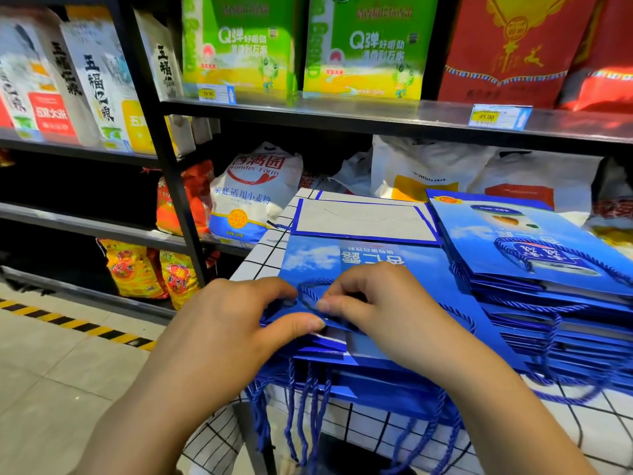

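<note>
A flat blue paper gift bag (363, 258) lies on top of a stack of the same bags on a table with a white checked cloth (263, 255). My left hand (226, 323) pinches the bag's near top edge between thumb and forefinger. My right hand (387, 310) has curled fingers on the blue rope handle (308, 293) at that same edge. Several rope handles hang over the table's front edge below my hands.
A second, taller stack of blue bags (534, 262) sits at the right of the table. Black shelves (342, 113) behind hold rice and flour sacks (253, 190) and green boxes (239, 46). Tiled floor with a yellow-black stripe (78, 323) lies to the left.
</note>
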`<state>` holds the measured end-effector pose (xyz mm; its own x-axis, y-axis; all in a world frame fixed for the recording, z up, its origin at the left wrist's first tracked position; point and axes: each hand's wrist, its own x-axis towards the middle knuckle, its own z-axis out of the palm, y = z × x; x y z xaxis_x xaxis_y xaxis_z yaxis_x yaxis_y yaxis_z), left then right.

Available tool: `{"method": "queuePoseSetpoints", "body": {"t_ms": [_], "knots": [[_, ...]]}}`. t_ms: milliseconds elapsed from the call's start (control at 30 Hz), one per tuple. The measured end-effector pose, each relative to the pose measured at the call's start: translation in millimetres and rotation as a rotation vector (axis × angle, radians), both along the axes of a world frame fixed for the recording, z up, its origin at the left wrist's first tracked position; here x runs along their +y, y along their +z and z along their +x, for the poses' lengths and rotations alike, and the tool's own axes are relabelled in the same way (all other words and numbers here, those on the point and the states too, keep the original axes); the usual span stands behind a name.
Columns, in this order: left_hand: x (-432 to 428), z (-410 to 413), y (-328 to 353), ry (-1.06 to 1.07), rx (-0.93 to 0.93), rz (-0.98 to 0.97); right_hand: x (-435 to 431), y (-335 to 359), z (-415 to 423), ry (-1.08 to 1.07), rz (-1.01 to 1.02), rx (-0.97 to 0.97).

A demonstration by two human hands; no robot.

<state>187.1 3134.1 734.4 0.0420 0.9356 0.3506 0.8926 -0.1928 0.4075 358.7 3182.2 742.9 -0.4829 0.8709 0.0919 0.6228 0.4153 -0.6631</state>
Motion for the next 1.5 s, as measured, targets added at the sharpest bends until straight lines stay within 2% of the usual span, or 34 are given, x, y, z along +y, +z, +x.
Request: {"method": "queuePoseSetpoints", "body": {"t_ms": [100, 200, 300, 400, 667, 1100, 1233, 1367, 1400, 1500], "knots": [[0.2, 2.2, -1.9, 0.040, 0.020, 0.027, -5.1, -3.4, 9.4, 0.100, 0.043, -0.027], [-1.8, 8.9, 0.8, 0.095, 0.032, 0.049, -11.8, -5.4, 18.0, 0.204, -0.014, -0.078], [-3.6, 14.6, -3.7, 0.074, 0.006, 0.167, -9.9, -11.9, 18.4, 0.209, 0.109, -0.185], [-12.5, 27.4, -10.2, 0.098, -0.015, 0.283, -7.1, -11.8, 15.9, 0.176, 0.161, -0.189], [-12.0, 45.1, -12.3, 0.267, 0.256, 0.211, -9.7, -4.6, 11.6, 0.158, 0.146, -0.223], [-15.7, 41.8, -18.4, 0.156, 0.304, 0.238, -10.4, -11.4, 13.8, 0.092, 0.161, -0.199], [-17.1, 34.4, -14.1, 0.105, 0.202, 0.122, -10.9, -14.0, 17.4, 0.049, 0.149, -0.099], [-16.7, 34.4, -3.6, 0.155, -0.176, 0.027, -15.5, -20.6, 21.4, -0.037, 0.093, 0.059], [-14.6, 35.3, -0.9, 0.160, -0.188, 0.028, -17.1, -23.2, 22.0, -0.043, 0.090, 0.074], [-2.0, 39.5, 3.1, 0.129, -0.069, 0.011, -20.7, -30.8, 21.4, -0.055, 0.169, 0.080]]}}
